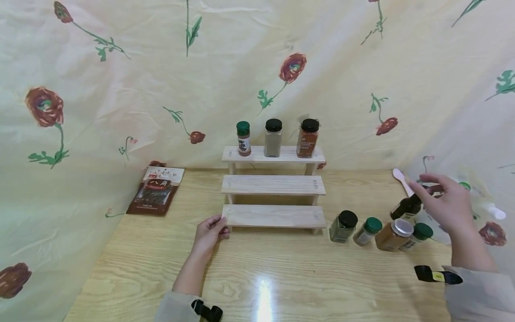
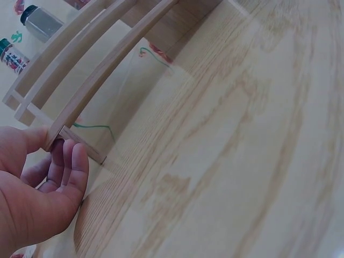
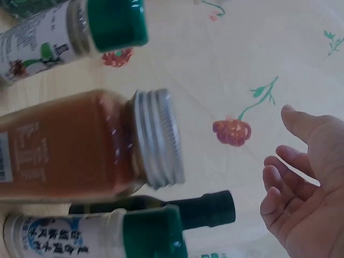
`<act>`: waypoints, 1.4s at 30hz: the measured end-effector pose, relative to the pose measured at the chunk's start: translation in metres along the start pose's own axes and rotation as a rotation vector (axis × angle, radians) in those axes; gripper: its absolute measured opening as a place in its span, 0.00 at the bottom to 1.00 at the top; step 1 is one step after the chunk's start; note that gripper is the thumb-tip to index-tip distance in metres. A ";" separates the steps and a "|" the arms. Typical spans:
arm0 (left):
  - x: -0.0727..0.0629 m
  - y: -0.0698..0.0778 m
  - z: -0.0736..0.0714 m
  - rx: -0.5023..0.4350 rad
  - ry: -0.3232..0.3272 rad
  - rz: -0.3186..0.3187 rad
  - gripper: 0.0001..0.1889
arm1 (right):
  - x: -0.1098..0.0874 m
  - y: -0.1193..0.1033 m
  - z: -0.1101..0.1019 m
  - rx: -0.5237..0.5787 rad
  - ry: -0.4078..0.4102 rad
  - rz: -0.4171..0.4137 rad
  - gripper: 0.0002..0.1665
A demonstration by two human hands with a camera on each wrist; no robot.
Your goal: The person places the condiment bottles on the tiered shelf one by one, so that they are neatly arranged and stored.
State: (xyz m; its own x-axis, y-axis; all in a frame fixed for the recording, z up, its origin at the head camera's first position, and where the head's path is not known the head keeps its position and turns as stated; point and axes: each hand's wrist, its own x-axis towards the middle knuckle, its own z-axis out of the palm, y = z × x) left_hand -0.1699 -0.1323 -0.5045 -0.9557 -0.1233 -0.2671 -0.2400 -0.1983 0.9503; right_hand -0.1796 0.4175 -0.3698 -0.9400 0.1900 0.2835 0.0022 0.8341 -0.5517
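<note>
At the left end of the bottom step of a three-step wooden rack (image 1: 273,216), my left hand (image 1: 210,232) pinches the board between thumb and fingers, as the left wrist view also shows. My right hand (image 1: 448,203) is over a dark glass bottle (image 1: 406,206) at the right, overlapping its neck in the head view. In the right wrist view the loosely bent fingers (image 3: 285,183) are apart from the bottle's dark cap (image 3: 217,208). In front of that bottle stand a silver-lidded jar of brown powder (image 1: 392,237) and a green-capped shaker (image 1: 412,239).
On the top step stand a green-capped shaker (image 1: 243,141), a black-lidded jar of pale powder (image 1: 273,141) and a black-lidded red jar (image 1: 307,141). Right of the rack are a black-lidded jar (image 1: 342,230) and another green-capped shaker (image 1: 365,235). A white spoon (image 1: 399,175) and a brown packet (image 1: 157,190) lie farther back.
</note>
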 end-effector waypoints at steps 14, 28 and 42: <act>0.001 -0.003 -0.002 0.009 -0.016 0.011 0.21 | -0.003 0.020 0.005 -0.037 -0.011 0.020 0.37; -0.001 -0.002 -0.002 -0.002 -0.020 0.010 0.23 | -0.002 0.030 0.013 -0.069 -0.073 0.075 0.39; 0.001 -0.002 -0.001 0.014 -0.010 0.006 0.21 | 0.004 0.042 0.018 -0.051 -0.110 0.077 0.44</act>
State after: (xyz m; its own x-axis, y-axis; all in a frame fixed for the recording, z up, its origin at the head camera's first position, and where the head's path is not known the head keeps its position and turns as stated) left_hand -0.1700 -0.1334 -0.5069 -0.9586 -0.1149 -0.2604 -0.2370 -0.1840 0.9539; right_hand -0.1893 0.4436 -0.4063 -0.9681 0.1986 0.1525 0.0904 0.8452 -0.5268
